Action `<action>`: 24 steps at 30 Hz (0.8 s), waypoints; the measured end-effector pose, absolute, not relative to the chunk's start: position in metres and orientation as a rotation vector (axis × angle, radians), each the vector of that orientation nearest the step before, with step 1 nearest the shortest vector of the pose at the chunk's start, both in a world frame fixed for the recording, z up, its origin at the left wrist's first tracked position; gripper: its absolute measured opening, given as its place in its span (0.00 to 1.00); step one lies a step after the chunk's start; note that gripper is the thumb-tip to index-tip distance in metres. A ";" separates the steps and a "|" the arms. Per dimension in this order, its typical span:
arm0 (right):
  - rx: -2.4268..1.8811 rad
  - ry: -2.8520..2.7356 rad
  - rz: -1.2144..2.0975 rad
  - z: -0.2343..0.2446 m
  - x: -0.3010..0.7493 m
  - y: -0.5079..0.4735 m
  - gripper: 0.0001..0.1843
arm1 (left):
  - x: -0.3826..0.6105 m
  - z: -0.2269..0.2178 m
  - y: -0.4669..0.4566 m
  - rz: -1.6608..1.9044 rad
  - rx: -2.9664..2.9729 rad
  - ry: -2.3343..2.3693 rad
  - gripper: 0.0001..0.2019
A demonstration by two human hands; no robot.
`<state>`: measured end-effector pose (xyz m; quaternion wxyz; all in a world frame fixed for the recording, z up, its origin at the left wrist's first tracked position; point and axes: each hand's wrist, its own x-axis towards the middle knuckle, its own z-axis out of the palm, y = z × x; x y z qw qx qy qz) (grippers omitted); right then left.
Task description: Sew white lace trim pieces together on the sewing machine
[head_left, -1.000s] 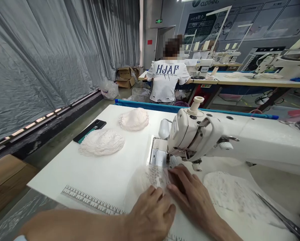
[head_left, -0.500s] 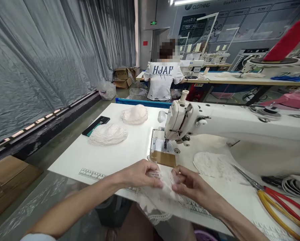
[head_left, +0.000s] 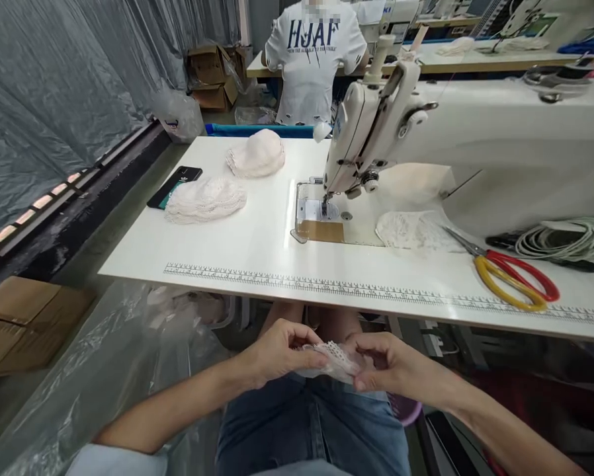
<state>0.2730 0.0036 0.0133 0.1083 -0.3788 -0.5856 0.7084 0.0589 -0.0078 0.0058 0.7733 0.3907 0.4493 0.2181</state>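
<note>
Over my lap, below the table's front edge, both hands hold a small piece of white lace fabric. My left hand pinches its left side between thumb and fingers. On its right side, my right hand grips the cloth the same way. The lace is bunched, with an openwork edge uppermost. Beyond my hands stands a white sewing machine, its presser foot over the metal plate with no cloth seen under it. Another white lace piece lies right of the needle area.
Two stacks of pale lace pieces, a near stack and a far stack, lie on the white table. A phone sits beside them. Scissors and coiled cable lie right. A person sits ahead.
Both hands have drawn the lace back from the table edge to over my lap, where it is now gathered smaller. The view has tilted downward.
</note>
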 end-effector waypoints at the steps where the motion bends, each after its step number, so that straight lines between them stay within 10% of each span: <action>1: -1.113 -1.733 2.087 0.010 0.271 0.001 0.16 | 0.058 0.003 -0.009 0.458 0.858 0.963 0.15; 24: -1.218 -1.713 1.989 -0.013 0.261 -0.001 0.17 | 0.058 -0.016 -0.008 0.461 1.090 1.063 0.12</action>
